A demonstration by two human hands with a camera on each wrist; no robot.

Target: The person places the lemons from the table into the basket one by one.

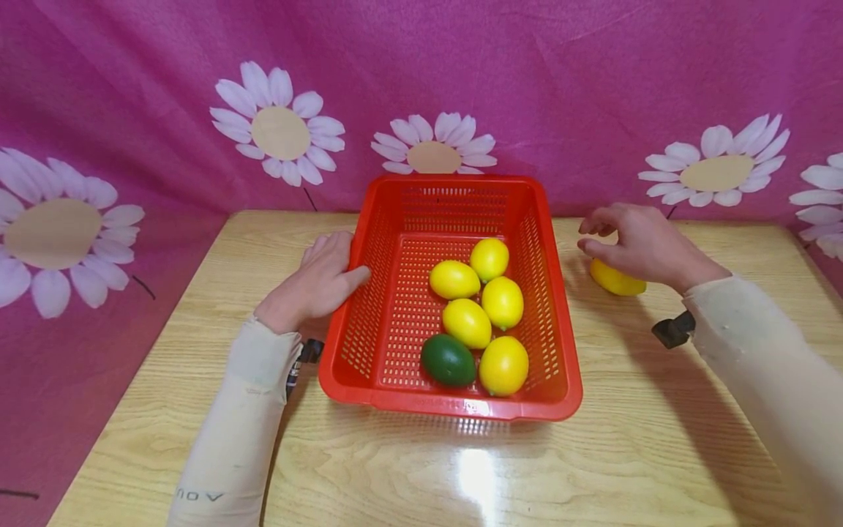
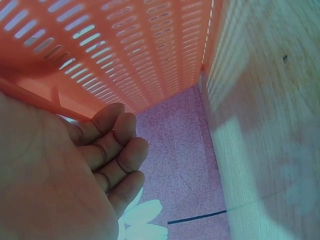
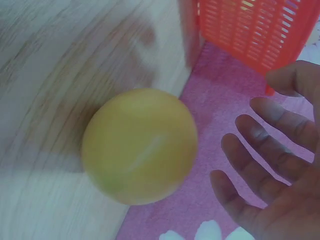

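the wooden surface (image 1: 658,439) carries a red basket (image 1: 369,322) near the middle of its far edge, holding five lemons and one green fruit (image 1: 448,359). the left hand (image 1: 316,285) lies flat against the basket's left wall, fingers straight, likely to steady it. the right hand (image 1: 639,241) hovers over a loose lemon (image 1: 617,281) toward the far right corner, its grip open and holding nothing. that lemon's long axis seems to run roughly left to right along the surface.
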